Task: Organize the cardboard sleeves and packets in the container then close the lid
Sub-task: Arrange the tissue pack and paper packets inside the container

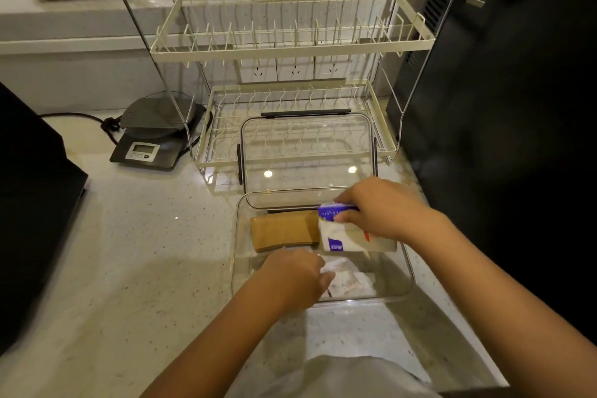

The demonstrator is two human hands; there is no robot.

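Note:
A clear plastic container [238,236] stands on the counter in front of me. Its clear lid [307,152], with dark clips, stands propped open behind it. Brown cardboard sleeves [284,230] lie flat in the far left part of the container. My right hand [384,210] grips a white and purple tissue packet [339,236] at its top edge, inside the container's far right part. My left hand [295,271] reaches into the near part and pinches small white packets [350,281] lying on the bottom; its fingertips are blurred.
A cream two-tier dish rack [290,48] stands right behind the container. A black kitchen scale [151,139] with a cord sits to the left. Dark appliances flank the counter on the left edge [29,203] and the right [500,107]. Bare speckled counter [129,252] lies to the left.

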